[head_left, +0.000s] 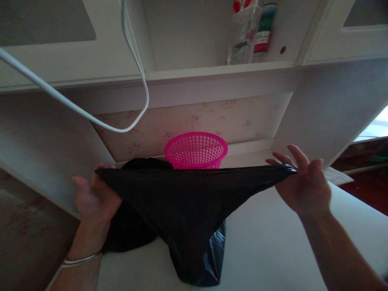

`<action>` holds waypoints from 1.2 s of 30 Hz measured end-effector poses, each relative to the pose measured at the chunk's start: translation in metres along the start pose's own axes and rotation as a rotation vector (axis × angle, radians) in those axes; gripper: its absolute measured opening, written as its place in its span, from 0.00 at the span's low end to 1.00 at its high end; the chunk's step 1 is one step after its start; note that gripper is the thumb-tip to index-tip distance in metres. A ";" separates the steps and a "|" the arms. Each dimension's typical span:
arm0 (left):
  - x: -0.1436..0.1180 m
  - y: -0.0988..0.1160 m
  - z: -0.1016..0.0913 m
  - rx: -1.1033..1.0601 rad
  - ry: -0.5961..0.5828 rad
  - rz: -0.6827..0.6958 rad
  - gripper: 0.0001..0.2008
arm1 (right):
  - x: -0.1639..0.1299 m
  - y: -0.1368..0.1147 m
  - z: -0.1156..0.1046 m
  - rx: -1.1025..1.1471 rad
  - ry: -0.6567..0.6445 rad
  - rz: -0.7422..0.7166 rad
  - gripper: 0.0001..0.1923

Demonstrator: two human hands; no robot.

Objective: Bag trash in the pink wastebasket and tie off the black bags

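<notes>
The pale worktop [273, 242] fills the lower frame. At centre a black plastic bag [184, 202] hangs stretched between the left hand [93, 198] and right hand [303, 182], each pinching a corner. A pink basket [196, 150] stands just behind.

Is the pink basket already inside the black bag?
No, the pink basket stands on the surface behind the black bag, which both hands stretch open.
</notes>
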State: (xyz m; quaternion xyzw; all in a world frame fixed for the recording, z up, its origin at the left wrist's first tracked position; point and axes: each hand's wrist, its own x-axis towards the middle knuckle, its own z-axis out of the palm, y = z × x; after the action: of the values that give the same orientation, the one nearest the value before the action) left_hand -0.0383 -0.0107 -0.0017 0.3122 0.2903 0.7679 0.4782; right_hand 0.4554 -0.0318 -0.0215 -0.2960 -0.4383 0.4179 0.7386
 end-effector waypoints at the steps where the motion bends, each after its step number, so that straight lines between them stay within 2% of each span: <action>1: -0.003 -0.008 -0.008 -0.003 -0.035 -0.026 0.31 | -0.006 0.009 -0.002 0.034 -0.025 0.009 0.31; 3: -0.009 -0.028 -0.025 0.028 -0.125 -0.121 0.39 | -0.021 0.032 -0.006 0.049 -0.142 0.071 0.47; 5: -0.015 -0.049 -0.037 0.113 -0.186 -0.214 0.33 | -0.033 0.055 -0.007 0.015 -0.265 0.158 0.54; 7: -0.018 -0.064 -0.038 0.167 -0.256 -0.269 0.30 | -0.038 0.069 -0.004 -0.022 -0.350 0.220 0.57; 9: -0.019 -0.070 -0.027 0.168 -0.318 -0.277 0.35 | -0.034 0.071 0.005 -0.044 -0.413 0.240 0.58; 11: -0.021 -0.069 -0.006 0.139 -0.387 -0.261 0.37 | -0.024 0.066 0.019 -0.055 -0.461 0.187 0.57; 13: -0.025 -0.067 0.017 0.102 -0.449 -0.232 0.29 | -0.016 0.060 0.035 -0.069 -0.483 0.104 0.47; 14: -0.027 -0.067 0.027 0.081 -0.465 -0.222 0.23 | -0.014 0.058 0.043 -0.075 -0.478 0.076 0.37; 16: -0.035 -0.069 0.042 0.030 -0.413 -0.244 0.15 | -0.017 0.055 0.059 -0.057 -0.426 0.113 0.17; 18: -0.045 -0.073 0.050 -0.031 -0.294 -0.334 0.15 | -0.028 0.054 0.073 0.020 -0.353 0.253 0.11; 20: -0.057 -0.077 0.056 -0.091 -0.205 -0.433 0.16 | -0.041 0.054 0.085 0.127 -0.299 0.409 0.12; 23: -0.075 -0.085 0.066 -0.133 -0.247 -0.475 0.15 | -0.057 0.056 0.099 0.220 -0.299 0.548 0.15; 28: -0.097 -0.108 0.081 -0.012 -0.329 -0.541 0.26 | -0.072 0.077 0.111 0.128 -0.389 0.587 0.25; 30: -0.100 -0.116 0.084 0.055 -0.342 -0.586 0.27 | -0.076 0.084 0.115 0.066 -0.375 0.583 0.27; 33: -0.098 -0.119 0.087 0.070 -0.294 -0.704 0.23 | -0.079 0.083 0.119 0.140 -0.362 0.648 0.25; 36: -0.092 -0.114 0.094 0.066 -0.211 -0.700 0.22 | -0.074 0.075 0.121 0.301 -0.384 0.667 0.21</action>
State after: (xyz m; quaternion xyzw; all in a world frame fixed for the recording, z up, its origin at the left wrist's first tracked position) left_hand 0.1279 -0.0385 -0.0458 0.2867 0.3534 0.5115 0.7289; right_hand 0.3003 -0.0527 -0.0578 -0.2271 -0.3821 0.7414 0.5028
